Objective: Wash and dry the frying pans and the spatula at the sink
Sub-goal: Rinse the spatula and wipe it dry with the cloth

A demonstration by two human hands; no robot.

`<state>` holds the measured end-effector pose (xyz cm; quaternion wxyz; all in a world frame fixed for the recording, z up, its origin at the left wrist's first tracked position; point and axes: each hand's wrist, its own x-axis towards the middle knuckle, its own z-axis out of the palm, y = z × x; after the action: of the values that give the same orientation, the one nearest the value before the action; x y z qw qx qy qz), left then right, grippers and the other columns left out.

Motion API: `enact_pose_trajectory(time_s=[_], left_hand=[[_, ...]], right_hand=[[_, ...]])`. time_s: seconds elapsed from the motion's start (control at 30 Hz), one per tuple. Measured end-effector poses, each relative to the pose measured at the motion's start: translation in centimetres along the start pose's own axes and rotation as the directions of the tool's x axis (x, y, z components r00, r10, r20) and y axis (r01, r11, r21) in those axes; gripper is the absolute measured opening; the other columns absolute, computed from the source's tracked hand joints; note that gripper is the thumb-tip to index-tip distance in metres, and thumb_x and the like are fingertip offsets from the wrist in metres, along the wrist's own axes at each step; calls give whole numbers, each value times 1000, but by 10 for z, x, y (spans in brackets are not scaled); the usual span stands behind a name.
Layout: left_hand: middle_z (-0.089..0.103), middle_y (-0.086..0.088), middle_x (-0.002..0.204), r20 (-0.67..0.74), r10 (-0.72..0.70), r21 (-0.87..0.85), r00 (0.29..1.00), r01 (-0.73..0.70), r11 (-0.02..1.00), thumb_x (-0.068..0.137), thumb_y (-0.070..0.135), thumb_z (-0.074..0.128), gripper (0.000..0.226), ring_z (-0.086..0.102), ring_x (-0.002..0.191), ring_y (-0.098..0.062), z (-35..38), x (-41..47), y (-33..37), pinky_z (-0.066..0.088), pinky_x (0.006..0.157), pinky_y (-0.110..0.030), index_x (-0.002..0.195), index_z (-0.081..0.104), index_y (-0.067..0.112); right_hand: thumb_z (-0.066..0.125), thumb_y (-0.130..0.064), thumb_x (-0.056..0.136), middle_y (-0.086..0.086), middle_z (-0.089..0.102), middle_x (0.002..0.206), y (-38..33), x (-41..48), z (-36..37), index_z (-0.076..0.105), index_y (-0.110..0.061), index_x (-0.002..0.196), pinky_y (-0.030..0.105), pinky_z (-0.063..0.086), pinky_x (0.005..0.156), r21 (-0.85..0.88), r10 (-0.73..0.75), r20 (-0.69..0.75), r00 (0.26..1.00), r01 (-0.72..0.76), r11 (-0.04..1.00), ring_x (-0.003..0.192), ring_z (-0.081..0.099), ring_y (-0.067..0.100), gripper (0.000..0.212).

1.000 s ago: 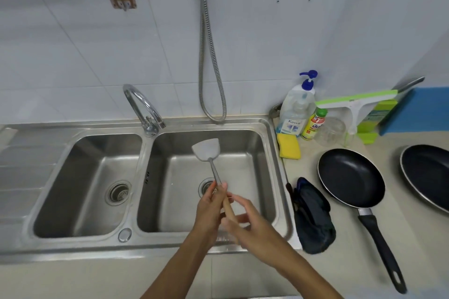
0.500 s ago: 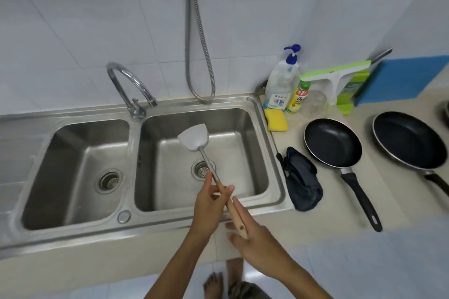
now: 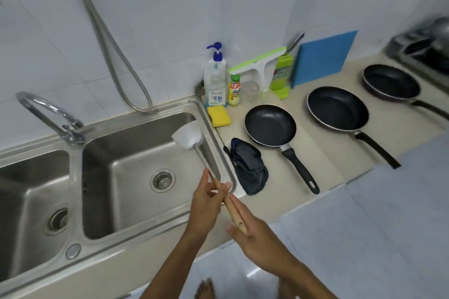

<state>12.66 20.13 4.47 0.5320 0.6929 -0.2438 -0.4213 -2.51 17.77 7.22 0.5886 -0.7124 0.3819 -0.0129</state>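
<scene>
Head view, nearest first: my right hand (image 3: 257,238) lies under the wooden end of the spatula (image 3: 190,139), with the handle running between thumb and forefinger. I cannot tell whether it clamps the wood or only props it. Just ahead, my left hand (image 3: 206,201) pinches the stem where wood meets metal, and that grip looks like the one doing the steering. The pale blade hangs over the right edge of the sink (image 3: 136,201), above the right basin, tilted up and away from me.

No water runs from the tap (image 3: 48,116), so I judge this to be the drying step for the spatula. To do it well, I should hold the blade over the basin so drips fall inside. My left pinch can take the weight while my right hand goes for the dark cloth (image 3: 250,167), which lies just beside the sink rim. Wiping from blade down to handle should stop water running into the wood.

Farther along the surface (image 3: 323,153), 3 frying pans (image 3: 269,125) sit in a row, with the yellow sponge (image 3: 218,116) and soap bottle (image 3: 215,80) by the wall.
</scene>
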Motion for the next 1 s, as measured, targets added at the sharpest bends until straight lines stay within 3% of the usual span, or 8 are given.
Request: enact_pose_trajectory(time_s=[0.13,0.3,0.37,0.5,0.63,0.7,0.87,1.0], left_hand=[[74,8,82,81,73,-11,994,-72,997,96,24,70,63,70,72,0,73,12,25,57,62,-21,146,36,41],[70,-4,82,141,146,45,979,-153,987,94,24,72,53,63,68,-4,191,18,51,49,58,-19,122,40,56],[71,-6,88,176,148,64,973,-162,985,95,26,71,49,65,70,-6,242,21,57,49,56,-18,129,45,49],[72,2,93,235,126,101,964,-153,983,94,31,71,77,67,72,0,342,22,63,50,62,-20,158,29,26],[72,5,95,323,113,83,939,-147,986,94,31,71,78,67,72,4,438,30,72,49,62,-15,157,26,29],[73,4,92,365,120,82,923,-160,984,93,32,71,62,68,73,2,476,35,78,49,63,-14,146,39,34],[70,6,78,453,159,85,877,-220,972,96,23,69,33,68,69,-2,561,59,97,49,60,-14,111,52,47],[67,-3,79,478,128,114,869,-206,972,96,25,69,32,67,65,-2,620,100,103,50,59,-15,123,54,35]], right_hand=[[47,-56,101,-47,29,146,26,-20,-62,11,-58,153,13,28,110,65,-35,-98,995,42,997,134,35,-18,64],[47,-58,100,-46,34,141,76,-52,-160,12,-57,153,5,31,103,81,-22,-194,981,38,996,125,40,-22,64],[45,-64,98,-51,35,133,97,-66,-201,12,-59,151,8,31,100,106,8,-229,973,17,994,125,44,-14,63],[42,-67,97,-38,34,144,142,-98,-277,10,-57,153,15,30,103,127,50,-277,959,-15,992,126,43,-7,65],[44,-64,98,-49,26,138,182,-122,-349,11,-53,154,-7,26,87,135,72,-350,934,-25,990,111,35,-33,66],[44,-66,96,-45,29,139,193,-132,-380,12,-53,153,-7,28,83,147,99,-379,920,-46,988,103,38,-32,67],[41,-64,97,-35,33,140,218,-134,-455,11,-53,153,17,30,104,163,150,-434,888,-87,983,134,44,1,64],[42,-59,100,-27,40,148,236,-116,-519,15,-52,150,24,32,112,196,177,-436,882,-99,976,140,44,7,57]])
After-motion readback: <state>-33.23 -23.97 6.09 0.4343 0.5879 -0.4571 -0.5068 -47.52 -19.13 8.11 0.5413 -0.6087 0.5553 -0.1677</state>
